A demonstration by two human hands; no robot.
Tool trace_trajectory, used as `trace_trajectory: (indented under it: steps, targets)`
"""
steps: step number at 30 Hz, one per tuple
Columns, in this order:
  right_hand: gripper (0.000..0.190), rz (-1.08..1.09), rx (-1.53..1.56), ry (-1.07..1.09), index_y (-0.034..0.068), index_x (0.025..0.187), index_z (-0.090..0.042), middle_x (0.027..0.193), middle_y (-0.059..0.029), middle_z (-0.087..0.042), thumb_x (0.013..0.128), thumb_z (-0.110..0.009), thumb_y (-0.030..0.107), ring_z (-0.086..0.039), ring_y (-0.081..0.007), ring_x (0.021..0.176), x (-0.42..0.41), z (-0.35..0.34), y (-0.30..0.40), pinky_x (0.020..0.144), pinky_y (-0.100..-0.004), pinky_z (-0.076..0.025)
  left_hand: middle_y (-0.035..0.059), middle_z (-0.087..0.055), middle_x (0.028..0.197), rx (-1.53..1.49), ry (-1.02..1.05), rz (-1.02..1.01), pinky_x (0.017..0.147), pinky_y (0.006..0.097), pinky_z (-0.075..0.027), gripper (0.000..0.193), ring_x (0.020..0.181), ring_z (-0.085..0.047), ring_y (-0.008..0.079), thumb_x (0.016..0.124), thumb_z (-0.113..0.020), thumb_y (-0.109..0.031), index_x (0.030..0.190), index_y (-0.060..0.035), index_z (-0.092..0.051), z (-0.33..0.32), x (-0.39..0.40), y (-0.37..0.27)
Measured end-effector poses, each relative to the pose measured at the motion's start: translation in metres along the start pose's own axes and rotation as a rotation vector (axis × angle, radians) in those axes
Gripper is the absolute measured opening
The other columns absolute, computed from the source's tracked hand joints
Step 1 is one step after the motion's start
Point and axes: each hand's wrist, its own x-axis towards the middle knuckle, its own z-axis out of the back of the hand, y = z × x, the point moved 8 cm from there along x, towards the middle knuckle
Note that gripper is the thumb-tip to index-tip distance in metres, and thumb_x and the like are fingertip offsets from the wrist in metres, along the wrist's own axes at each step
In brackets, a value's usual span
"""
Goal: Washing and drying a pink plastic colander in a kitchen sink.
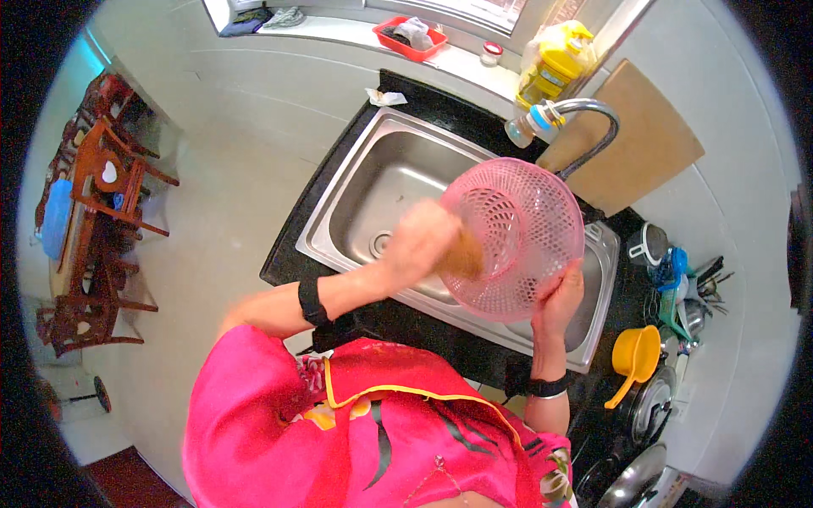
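A pink plastic colander [511, 238] is held tilted over the sink, partly covering both basins. My right hand [562, 295] grips its lower right rim. Against the colander's left part, my left hand [425, 238] is closed around a brown scrubber [467, 254], blurred, so its exact kind cannot be told. Beneath is a stainless steel double sink [375, 165], with a drain [381, 244] in the larger basin. The curved metal faucet [606, 120], fitted with a clear and blue nozzle filter [530, 127], arches just above the colander; no water stream can be made out.
A wooden board [629, 146] leans behind the faucet. The windowsill holds a red tray [413, 47], a small jar [491, 54] and a yellow jug [559, 63]. A crumpled tissue [385, 97] lies on the black counter. A yellow ladle [635, 355], utensils and pots stand at the right.
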Motion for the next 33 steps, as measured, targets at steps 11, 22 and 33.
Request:
trace_trajectory:
  steps: [11, 22, 33]
  targets:
    - [0.035, -0.025, -0.002, 0.069, 0.013, 0.064, -0.041, 0.047, 0.0048, -0.033, 0.091, -0.041, 0.036, -0.033, -0.0071, 0.037, -0.015, -0.029, 0.018, 0.035, -0.0217, -0.028, 0.0067, -0.052, 0.095, 0.440, -0.212, -0.148, 0.074, 0.0376, -0.038, 0.028, 0.088, -0.048, 0.0271, 0.066, -0.060, -0.016, 0.094, -0.0096, -0.058, 0.026, 0.072, -0.029]
    - [0.035, -0.007, 0.154, -0.038, 0.015, 0.063, -0.040, 0.049, 0.0052, -0.033, 0.090, -0.044, 0.037, -0.032, -0.0062, 0.040, -0.003, -0.002, 0.002, 0.037, -0.0211, -0.029, 0.0088, -0.049, 0.097, 0.122, 0.302, -0.330, 0.071, 0.0371, -0.040, 0.028, 0.081, -0.047, 0.0286, 0.066, -0.064, -0.016, 0.091, -0.0069, -0.057, -0.017, 0.008, -0.056]
    - [0.039, -0.127, 0.246, 0.067, 0.016, 0.059, -0.036, 0.045, 0.0047, -0.032, 0.090, -0.040, 0.040, -0.030, -0.0076, 0.036, -0.002, -0.012, 0.011, 0.034, -0.0227, -0.025, 0.0058, -0.052, 0.088, 0.208, -0.075, -0.373, 0.065, 0.0348, -0.043, 0.029, 0.074, -0.053, 0.0239, 0.064, -0.063, -0.016, 0.093, -0.0179, -0.062, -0.004, 0.056, -0.067]
